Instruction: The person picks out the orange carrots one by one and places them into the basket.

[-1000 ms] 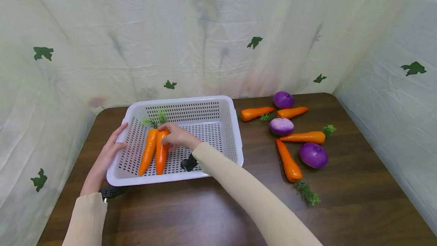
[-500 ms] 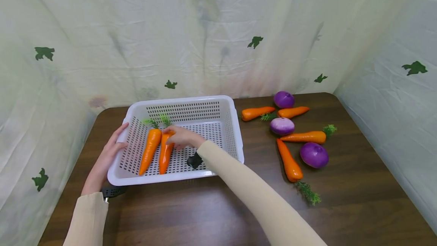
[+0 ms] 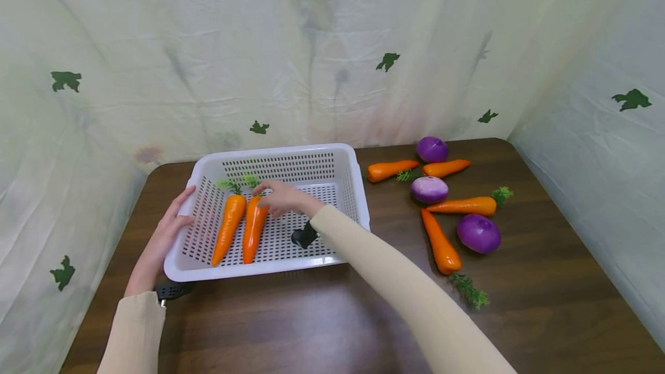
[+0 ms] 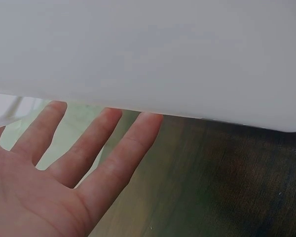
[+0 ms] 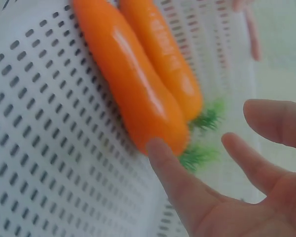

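A white perforated basket (image 3: 234, 272) sits at the left of the table, holding two orange carrots side by side, a left carrot (image 3: 228, 229) and a right carrot (image 3: 254, 231), leafy tops toward the back. My left hand (image 3: 160, 240) rests against the basket's left rim; in the left wrist view its fingers are straight, with fingertips at the edge. Inside the basket, my right hand (image 3: 288, 198) hovers beside the top of the right carrot with nothing held. The right wrist view shows its fingers spread, one fingertip overlapping the thick end of that carrot.
Right of the basket, several more carrots lie on the brown table (image 3: 291, 328), including a near carrot (image 3: 440, 244). Among them are a back purple onion (image 3: 432, 149), a paler onion (image 3: 429, 189) and a front onion (image 3: 479, 234). A leaf-patterned curtain (image 3: 322, 74) stands behind.
The right carrot has shifted slightly rightward from the left one. My right hand has let go of it and drawn back to the right. My left hand stays at the rim.
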The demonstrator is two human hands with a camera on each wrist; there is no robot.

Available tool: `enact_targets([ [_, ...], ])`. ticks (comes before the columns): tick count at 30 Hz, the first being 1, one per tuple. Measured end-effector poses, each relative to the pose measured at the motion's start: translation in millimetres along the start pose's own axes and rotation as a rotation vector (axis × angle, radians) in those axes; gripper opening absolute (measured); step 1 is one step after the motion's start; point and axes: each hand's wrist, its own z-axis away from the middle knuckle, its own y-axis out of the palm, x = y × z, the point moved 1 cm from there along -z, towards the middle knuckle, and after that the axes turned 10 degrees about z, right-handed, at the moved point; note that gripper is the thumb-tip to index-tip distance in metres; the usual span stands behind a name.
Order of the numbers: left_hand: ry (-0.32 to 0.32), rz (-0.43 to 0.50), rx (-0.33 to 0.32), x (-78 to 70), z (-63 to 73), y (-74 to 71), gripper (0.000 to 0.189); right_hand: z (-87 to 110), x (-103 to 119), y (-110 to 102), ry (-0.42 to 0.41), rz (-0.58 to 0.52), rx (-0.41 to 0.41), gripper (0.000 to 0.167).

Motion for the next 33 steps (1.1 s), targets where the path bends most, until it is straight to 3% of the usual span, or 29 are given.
enact_targets([
  [17, 0.001, -0.010, -0.004, -0.2, 0.1, 0.8, 0.060, 38.0, -1, -73, -0.140, 0.004, -0.010, 0.036],
  [25, -0.010, 0.004, 0.003, 0.1, 0.4, 0.9, 0.060, 50.4, -11, -98, -0.175, -0.038, -0.083, 0.032],
  [33, -0.004, -0.004, -0.004, -0.6, 1.0, 1.5, 0.060, 64.5, -27, -123, -0.211, -0.114, -0.171, 0.038],
])
